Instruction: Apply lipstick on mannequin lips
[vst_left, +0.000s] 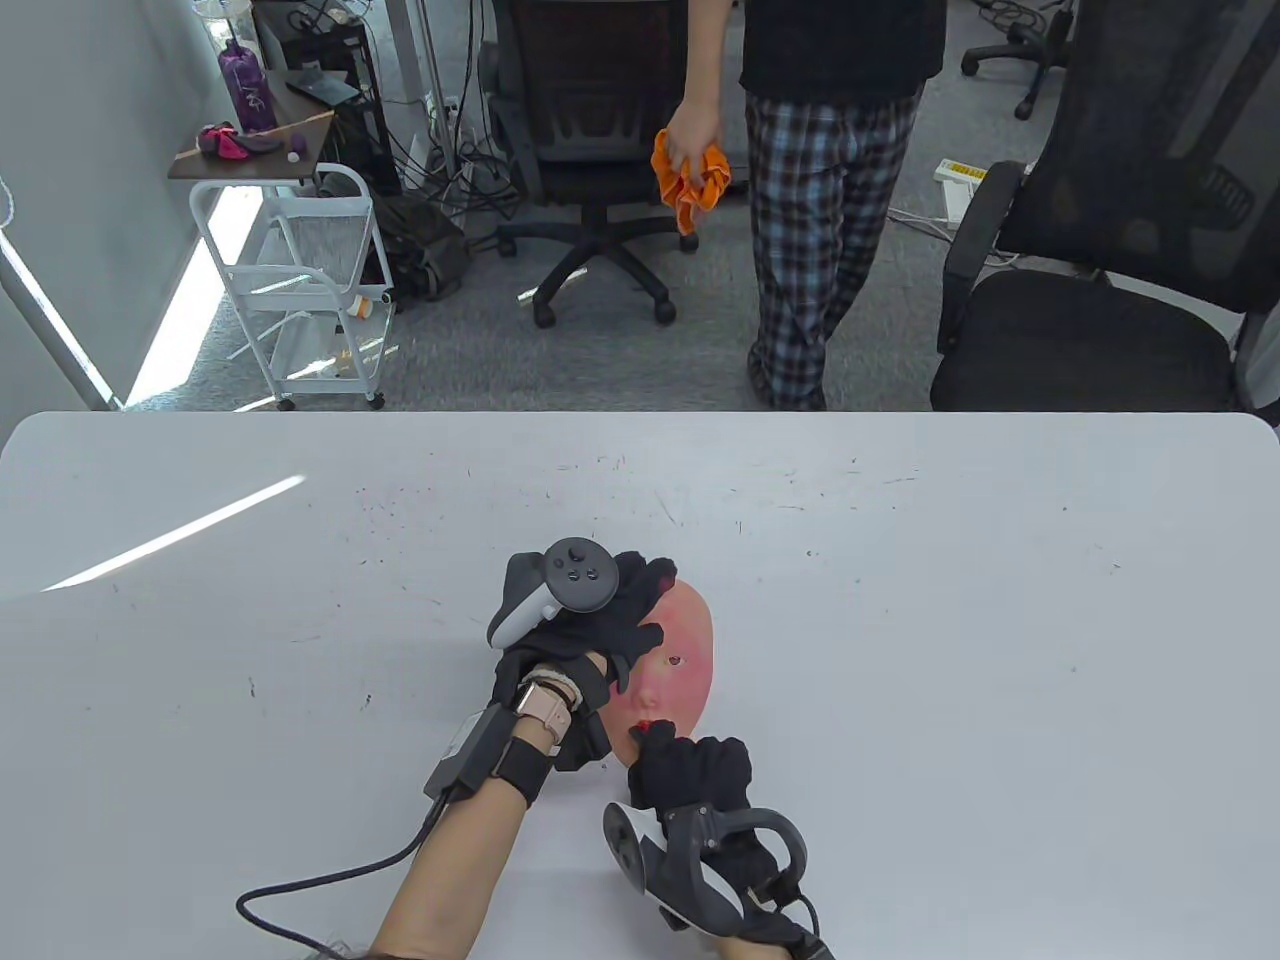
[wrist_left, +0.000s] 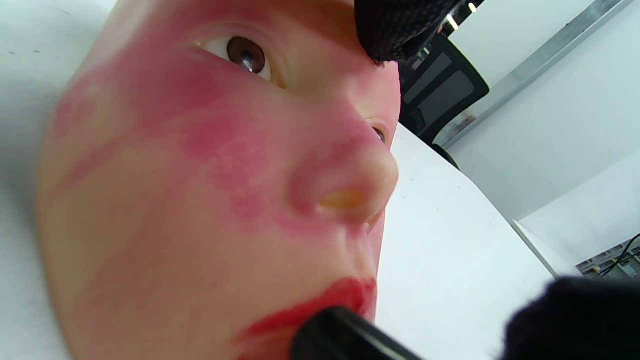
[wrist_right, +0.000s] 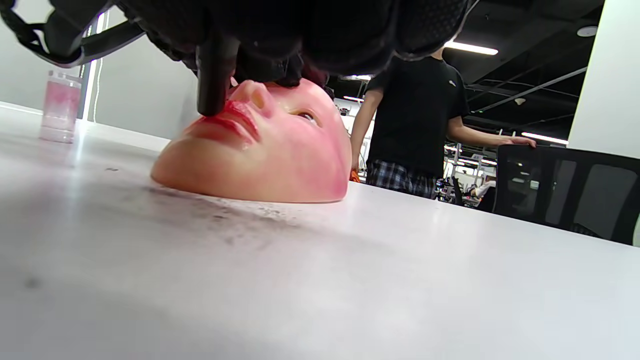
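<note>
A pink mannequin face (vst_left: 685, 650) lies face-up on the white table (vst_left: 900, 600), chin toward me, with red smears on its cheeks. Its red lips (wrist_left: 330, 302) show in the left wrist view and in the right wrist view (wrist_right: 240, 117). My left hand (vst_left: 610, 610) rests on the forehead and left side of the face and holds it in place. My right hand (vst_left: 685, 765) grips a black lipstick tube (wrist_right: 212, 75), and its tip touches the lips. The tube also shows blurred in the left wrist view (wrist_left: 345, 337).
A pink-tinted cup (wrist_right: 60, 107) stands on the table to my left. A standing person (vst_left: 830, 150) with an orange cloth (vst_left: 690, 175) and two office chairs (vst_left: 1100, 250) are beyond the far edge. A white cart (vst_left: 300, 270) stands at the far left.
</note>
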